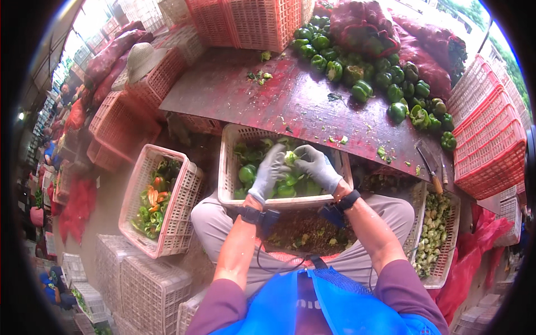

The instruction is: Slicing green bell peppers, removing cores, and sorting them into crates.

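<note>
Both my hands wear grey gloves and meet over a white plastic crate (226,195) between my knees. It holds green bell peppers (286,191), some whole-looking, some in pieces. Between my fingers is a small pale green pepper piece (290,158), which looks like a core. My left hand (270,172) is curled against its left side. From the right, my right hand (319,168) closes on it with thumb and fingers. The fingertips partly hide the piece.
A reddish board table (234,89) ahead bears heaped green peppers (362,89), red mesh sacks (365,28), scraps and a knife (431,167). At right stands a crate of pale pepper cores (432,234); at left, a crate of green and orange peppers (156,201). Stacked crates (151,285) stand lower left.
</note>
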Demonstrator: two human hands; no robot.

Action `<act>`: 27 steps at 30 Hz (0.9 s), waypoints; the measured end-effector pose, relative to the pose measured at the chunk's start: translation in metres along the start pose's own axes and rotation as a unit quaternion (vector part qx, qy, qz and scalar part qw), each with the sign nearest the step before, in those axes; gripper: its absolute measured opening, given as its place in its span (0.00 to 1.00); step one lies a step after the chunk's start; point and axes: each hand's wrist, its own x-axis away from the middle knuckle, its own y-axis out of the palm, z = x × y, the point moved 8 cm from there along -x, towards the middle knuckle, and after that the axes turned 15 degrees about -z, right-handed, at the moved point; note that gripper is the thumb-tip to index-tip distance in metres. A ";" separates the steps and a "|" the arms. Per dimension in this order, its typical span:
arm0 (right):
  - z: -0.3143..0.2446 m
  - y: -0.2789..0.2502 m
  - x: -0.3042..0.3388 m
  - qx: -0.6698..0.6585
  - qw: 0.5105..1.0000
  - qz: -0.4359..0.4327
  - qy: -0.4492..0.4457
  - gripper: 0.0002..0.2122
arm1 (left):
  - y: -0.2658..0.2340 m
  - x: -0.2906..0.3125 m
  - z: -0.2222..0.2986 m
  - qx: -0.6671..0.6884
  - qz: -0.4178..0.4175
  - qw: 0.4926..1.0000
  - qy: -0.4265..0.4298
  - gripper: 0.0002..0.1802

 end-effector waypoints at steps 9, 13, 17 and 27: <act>0.007 0.019 0.006 0.006 0.999 -0.002 -0.043 0.13 | 0.036 0.023 0.023 0.286 -0.120 0.950 -0.043 0.18; 0.044 0.024 0.012 -0.446 0.895 -0.015 -0.025 0.09 | 0.054 0.021 0.027 0.444 -0.091 0.891 -0.021 0.20; 0.077 -0.008 0.025 -0.402 0.908 0.115 -0.012 0.09 | 0.047 0.010 0.053 0.419 -0.083 0.904 -0.013 0.19; 0.089 -0.036 0.033 0.257 0.949 0.133 0.122 0.26 | 0.241 0.022 0.224 0.310 -0.487 0.812 0.091 0.42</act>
